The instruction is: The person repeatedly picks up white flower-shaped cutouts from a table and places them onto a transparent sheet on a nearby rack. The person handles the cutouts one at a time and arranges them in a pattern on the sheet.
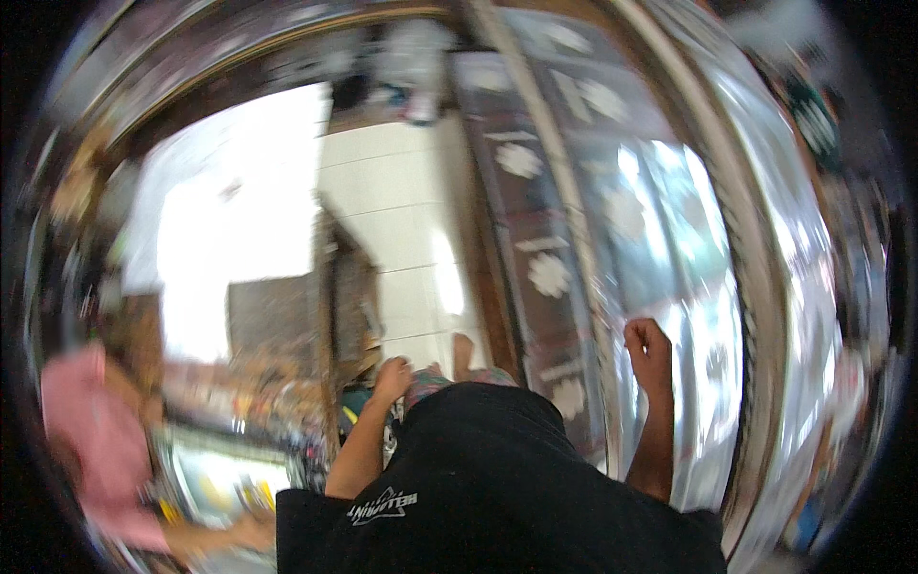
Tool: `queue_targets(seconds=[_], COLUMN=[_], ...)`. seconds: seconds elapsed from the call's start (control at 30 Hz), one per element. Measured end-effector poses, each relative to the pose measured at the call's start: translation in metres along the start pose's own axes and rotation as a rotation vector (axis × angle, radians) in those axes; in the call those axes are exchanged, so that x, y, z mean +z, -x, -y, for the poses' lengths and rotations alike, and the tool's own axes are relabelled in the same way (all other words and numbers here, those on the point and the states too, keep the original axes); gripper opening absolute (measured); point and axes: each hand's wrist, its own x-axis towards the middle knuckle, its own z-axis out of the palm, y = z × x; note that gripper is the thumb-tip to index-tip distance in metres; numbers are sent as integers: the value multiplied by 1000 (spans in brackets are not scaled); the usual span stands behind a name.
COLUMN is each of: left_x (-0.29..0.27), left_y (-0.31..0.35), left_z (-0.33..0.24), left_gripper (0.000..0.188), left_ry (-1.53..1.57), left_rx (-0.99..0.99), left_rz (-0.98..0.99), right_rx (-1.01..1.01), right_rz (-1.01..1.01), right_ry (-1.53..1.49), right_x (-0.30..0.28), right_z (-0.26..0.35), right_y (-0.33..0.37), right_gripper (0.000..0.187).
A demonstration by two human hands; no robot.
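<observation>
My right hand (650, 350) is curled into a loose fist over the shiny glass-topped display case (626, 225), with nothing visible in it. From this angle I cannot tell whether it touches the surface. Low beside my left thigh is my left hand (392, 375), its fingers drawn in and slightly blurred, and no held thing shows. It is close to the corner of a wooden table (277, 316). A large white sheet (244, 182), partly washed out by glare, covers much of that tabletop.
A narrow aisle of pale floor tiles (392, 206) runs between table and case. Brown packets with white flower shapes (547, 275) line the case. A person in a pink top (100, 430) is at the lower left, beside a bright screen-like panel (225, 478). Bags (416, 57) lie at the aisle's far end.
</observation>
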Motion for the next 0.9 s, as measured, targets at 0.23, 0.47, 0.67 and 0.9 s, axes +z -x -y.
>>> queue_targets(seconds=[0.23, 0.47, 0.67, 0.9], left_x=[-76, -122, -159, -187], left_y=[22, 67, 61, 6], left_z=[-114, -141, -134, -110], left_gripper=[26, 24, 29, 55], left_ry=[280, 267, 74, -316], left_rx=[81, 24, -38, -147], left_rz=[-431, -751, -1014, -979], right_rx=[-423, -722, -660, -575], right_rz=[522, 840, 1052, 1070], right_ry=[-294, -266, -133, -80], right_x=[151, 223, 256, 269], right_z=[96, 178, 178, 142], right_y=[-100, -122, -125, -161], right_gripper=[14, 20, 27, 29])
